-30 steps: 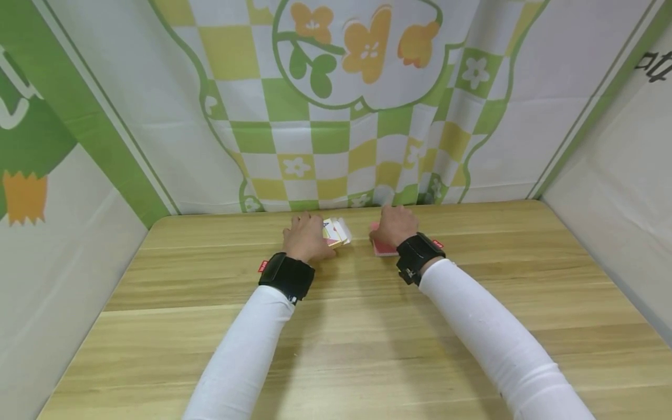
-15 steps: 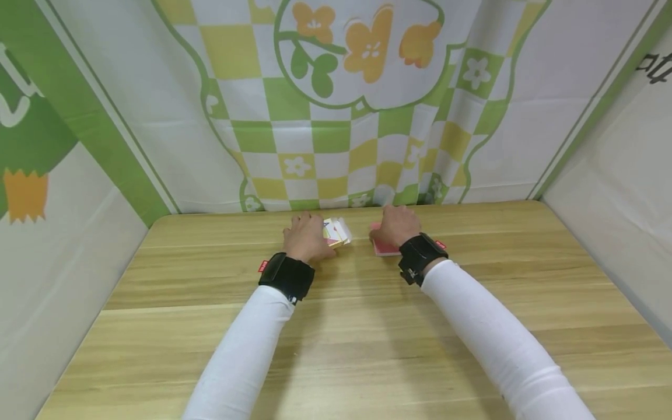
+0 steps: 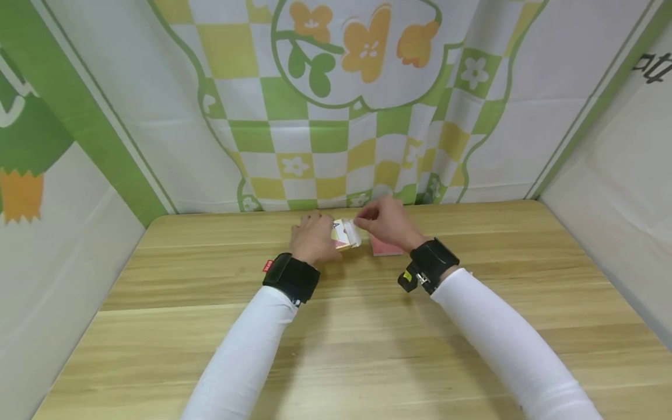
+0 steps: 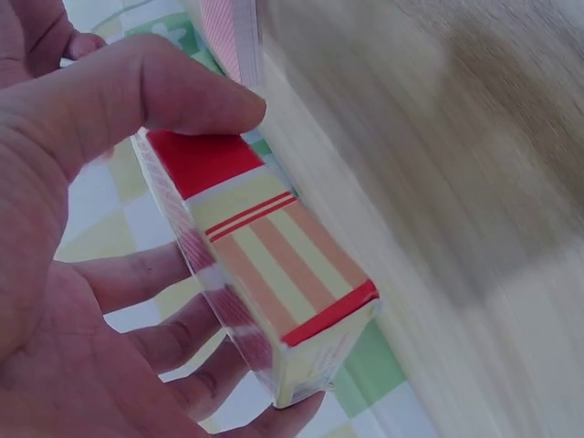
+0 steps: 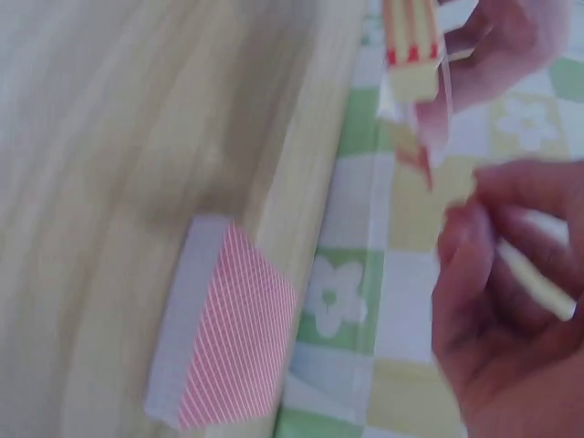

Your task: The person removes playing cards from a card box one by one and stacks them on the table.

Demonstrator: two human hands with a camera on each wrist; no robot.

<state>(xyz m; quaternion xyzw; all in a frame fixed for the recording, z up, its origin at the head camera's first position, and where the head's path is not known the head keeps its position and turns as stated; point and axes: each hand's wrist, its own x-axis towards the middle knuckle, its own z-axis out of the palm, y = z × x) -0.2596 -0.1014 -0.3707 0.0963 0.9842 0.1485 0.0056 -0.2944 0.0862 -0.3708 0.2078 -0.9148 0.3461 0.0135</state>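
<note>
My left hand (image 3: 312, 238) grips a card box (image 3: 341, 234) near the table's back edge. In the left wrist view the thumb lies along the box's striped narrow side (image 4: 283, 265), and the other fingers support it from behind. The box's white end flap (image 3: 354, 231) is open and points right. My right hand (image 3: 388, 221) hovers beside that flap, thumb and forefinger tips together. The right wrist view shows a small gap from these fingertips to the box, with nothing visible between them. A red-backed deck of playing cards (image 5: 242, 338) lies squared on the table, partly below the right hand.
The wooden table (image 3: 336, 338) ends at the back against a green-and-yellow checked cloth (image 3: 331, 140). White cloth walls stand at the left and right sides. Both wrists wear black straps (image 3: 291, 279).
My right hand has left the deck, lifted and moved left to the box's open flap, its fingertips drawn together. The left hand and the box have shifted slightly right. The deck stays put.
</note>
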